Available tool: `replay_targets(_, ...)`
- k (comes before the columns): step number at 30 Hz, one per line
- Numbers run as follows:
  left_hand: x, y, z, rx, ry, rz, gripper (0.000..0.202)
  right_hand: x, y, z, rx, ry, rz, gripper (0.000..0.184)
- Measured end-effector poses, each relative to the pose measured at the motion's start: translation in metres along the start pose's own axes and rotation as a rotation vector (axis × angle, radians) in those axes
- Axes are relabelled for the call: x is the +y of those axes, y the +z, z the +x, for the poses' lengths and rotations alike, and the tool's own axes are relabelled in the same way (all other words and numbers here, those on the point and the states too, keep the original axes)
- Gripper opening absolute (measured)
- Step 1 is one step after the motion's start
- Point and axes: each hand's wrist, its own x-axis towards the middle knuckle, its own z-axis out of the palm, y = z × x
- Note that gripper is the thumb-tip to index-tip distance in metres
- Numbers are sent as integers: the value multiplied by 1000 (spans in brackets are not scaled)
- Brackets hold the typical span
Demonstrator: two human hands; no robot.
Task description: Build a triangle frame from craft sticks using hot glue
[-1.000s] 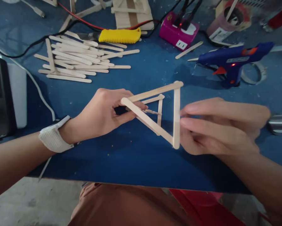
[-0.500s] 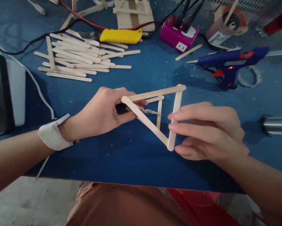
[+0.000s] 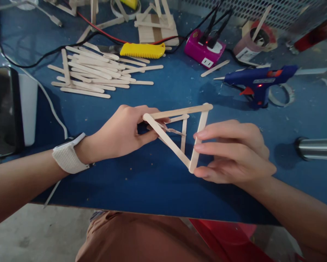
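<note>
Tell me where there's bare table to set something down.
Nearest is the strip between the frame and the front edge of the table, bare but for specks. Another patch lies between the stick pile and the glue gun. The back is crowded: knife, purple adapter, cup.

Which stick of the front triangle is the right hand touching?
The right stick: the right hand has fingertips on it; the top stick and lower stick meet by the left hand.
</note>
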Motion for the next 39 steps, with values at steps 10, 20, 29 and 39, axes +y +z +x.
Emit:
replay_targets(10, -2, 1, -1, 15, 77, 48, 31, 4, 0, -6, -6, 62, 66, 35)
replay_targets(20, -9, 0, -4, 25, 132, 112, 28, 5, 8, -7, 26, 188, 77, 63)
replay_targets(29, -3, 1, -3, 9, 63, 70, 30, 7, 10, -10, 41, 287, 161, 71)
replay_targets(39, -8, -1, -1, -7, 73, 57, 29, 8, 10, -8, 142, 442, 284, 52)
